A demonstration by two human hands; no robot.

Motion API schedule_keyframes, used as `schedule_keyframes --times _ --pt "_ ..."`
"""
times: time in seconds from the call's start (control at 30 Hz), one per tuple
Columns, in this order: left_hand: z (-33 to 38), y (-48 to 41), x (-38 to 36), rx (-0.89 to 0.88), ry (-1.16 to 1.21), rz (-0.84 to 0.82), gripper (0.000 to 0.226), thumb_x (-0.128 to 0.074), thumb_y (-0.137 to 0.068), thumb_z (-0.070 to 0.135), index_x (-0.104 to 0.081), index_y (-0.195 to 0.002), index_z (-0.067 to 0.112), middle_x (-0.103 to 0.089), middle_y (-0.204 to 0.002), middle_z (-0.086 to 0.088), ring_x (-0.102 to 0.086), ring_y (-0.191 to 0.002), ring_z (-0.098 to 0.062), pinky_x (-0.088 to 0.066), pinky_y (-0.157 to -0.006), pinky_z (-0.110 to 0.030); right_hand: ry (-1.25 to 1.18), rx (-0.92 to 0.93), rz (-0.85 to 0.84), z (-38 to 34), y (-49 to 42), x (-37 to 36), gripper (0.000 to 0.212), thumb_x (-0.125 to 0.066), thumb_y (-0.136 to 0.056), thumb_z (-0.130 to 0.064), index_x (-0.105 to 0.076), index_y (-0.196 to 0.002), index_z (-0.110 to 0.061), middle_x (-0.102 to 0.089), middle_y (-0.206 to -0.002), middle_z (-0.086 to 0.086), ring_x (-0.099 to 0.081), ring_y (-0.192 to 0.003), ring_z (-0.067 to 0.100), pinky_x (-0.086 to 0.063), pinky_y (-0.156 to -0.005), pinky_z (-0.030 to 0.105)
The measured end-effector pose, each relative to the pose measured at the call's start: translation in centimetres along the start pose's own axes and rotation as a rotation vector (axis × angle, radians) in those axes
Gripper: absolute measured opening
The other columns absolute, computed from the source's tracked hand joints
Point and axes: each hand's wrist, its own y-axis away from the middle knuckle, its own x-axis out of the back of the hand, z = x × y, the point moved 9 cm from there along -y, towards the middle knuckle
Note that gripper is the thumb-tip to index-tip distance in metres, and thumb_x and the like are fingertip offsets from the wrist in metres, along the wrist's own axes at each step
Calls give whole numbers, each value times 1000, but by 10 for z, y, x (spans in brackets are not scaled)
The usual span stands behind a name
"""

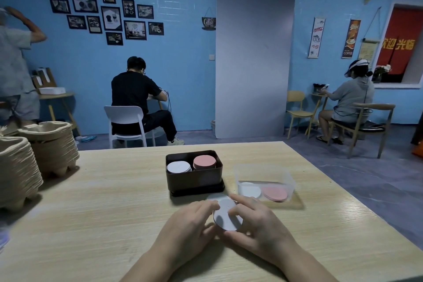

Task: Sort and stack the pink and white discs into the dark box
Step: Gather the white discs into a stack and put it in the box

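A dark box (194,182) stands at the table's middle, holding a stack of white discs (179,166) on its left and a stack of pink discs (204,162) on its right. Just in front of it, my left hand (190,224) and my right hand (256,222) together hold a small stack of white discs (225,216) a little above the table, fingers curled round its edges. To the right, a clear plastic tub (265,176) contains loose white discs (250,189) and pink discs (274,193).
Two tall stacks of pulp cup carriers (53,144) stand on the wooden table's (103,201) left side. Beyond the far edge, people sit on chairs facing away, and a grey board leans on the blue wall.
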Motion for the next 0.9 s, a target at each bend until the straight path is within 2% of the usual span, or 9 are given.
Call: schedule_keyframes --times 0.1,0.17,0.27,0.37,0.53,0.6,0.7,0.8,0.9 --pt "-2 2 -3 17 22 -18 39 -61 -89 44 -53 -123 29 -69 -112 9 -65 -95 -12 -54 -70 -25 12 1 2 -1 0 1 38 -69 -84 -64 -59 -94 -29 -58 -138 -9 -53 -125 8 -43 -101 21" --pt "-3 2 -3 33 35 -29 39 -59 -89 46 -53 -124 31 -69 -111 10 -64 -90 -11 -53 -68 -26 15 -1 8 -2 0 2 37 -69 -84 -65 -58 -93 -30 -58 -137 -10 -53 -124 7 -45 -100 23" --pt "-1 1 -2 42 34 -42 37 -61 -88 45 -53 -122 31 -69 -105 12 -62 -78 -9 -45 -61 -25 14 -4 4 -3 0 3 37 -69 -84 -64 -57 -93 -30 -57 -136 -11 -52 -123 6 -45 -100 24" --pt "1 0 -1 34 32 -45 34 -63 -87 42 -53 -118 30 -68 -98 11 -62 -79 -11 -37 -60 -22 9 -10 -18 -3 0 1 37 -70 -83 -64 -58 -97 -31 -58 -136 -10 -53 -122 6 -42 -99 19" --pt "-2 -1 -2 62 27 -53 36 -60 -85 48 -50 -116 32 -68 -99 12 -63 -82 -14 -43 -61 -26 20 -48 -62 1 -1 -2 40 -70 -78 -66 -59 -97 -32 -59 -135 -11 -52 -122 4 -35 -96 10" --pt "-8 -1 -5 120 40 -100 43 -56 -88 57 -52 -123 33 -67 -113 15 -62 -99 -10 -50 -77 -29 29 -77 -61 4 0 -2 42 -70 -77 -66 -61 -96 -30 -58 -135 -12 -52 -123 4 -37 -96 11" --pt "-15 -2 -12 179 4 -195 54 -40 -92 68 -50 -134 36 -48 -146 23 -45 -131 -2 -36 -106 -24 58 -126 -7 10 1 2 42 -69 -76 -67 -60 -92 -29 -59 -131 -16 -52 -120 3 -43 -94 17" --pt "-19 -4 -20 214 -39 -296 55 -28 -96 68 -40 -143 42 -18 -163 25 -18 -148 -1 -20 -116 -25 82 -160 33 14 2 4 39 -67 -76 -65 -59 -93 -30 -58 -125 -21 -51 -117 3 -48 -91 23" --pt "-22 -4 -28 257 -52 -373 45 -27 -104 60 -37 -145 45 -10 -168 20 -7 -153 -5 -10 -118 -29 83 -185 27 18 1 4 40 -65 -76 -64 -59 -94 -30 -58 -122 -21 -51 -116 3 -48 -91 25"
